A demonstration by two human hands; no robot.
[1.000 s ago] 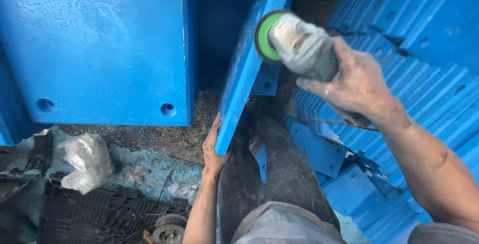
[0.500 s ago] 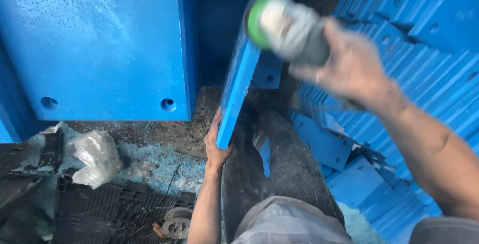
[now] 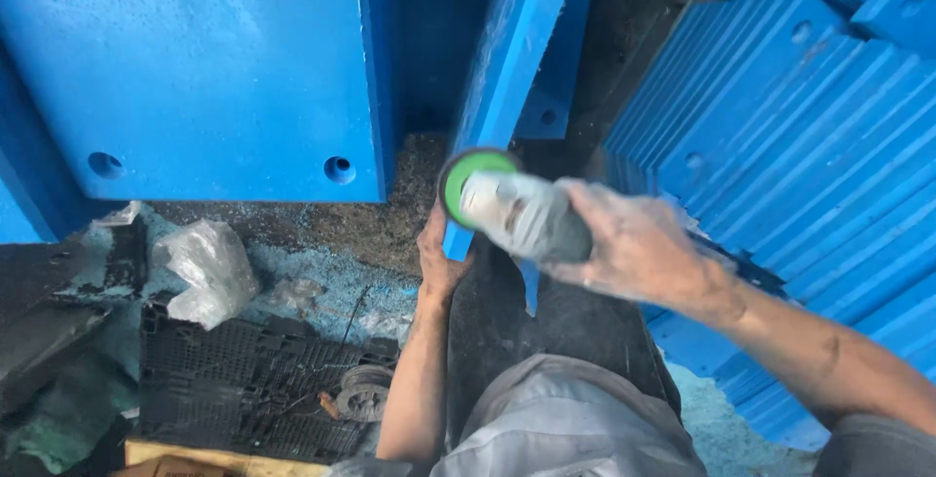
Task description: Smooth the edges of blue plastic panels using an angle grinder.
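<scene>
right hand (image 3: 639, 248) grips grinder (image 3: 512, 212); left hand (image 3: 439, 255) steadies blue plate (image 3: 512, 67).

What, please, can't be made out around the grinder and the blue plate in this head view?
- Grinder: blurred; its rear is hidden inside the right hand.
- Blue plate: top cut off by the frame edge; lower end hidden behind the grinder and left hand.
- Left hand's fingers: hidden behind the plate.
</scene>
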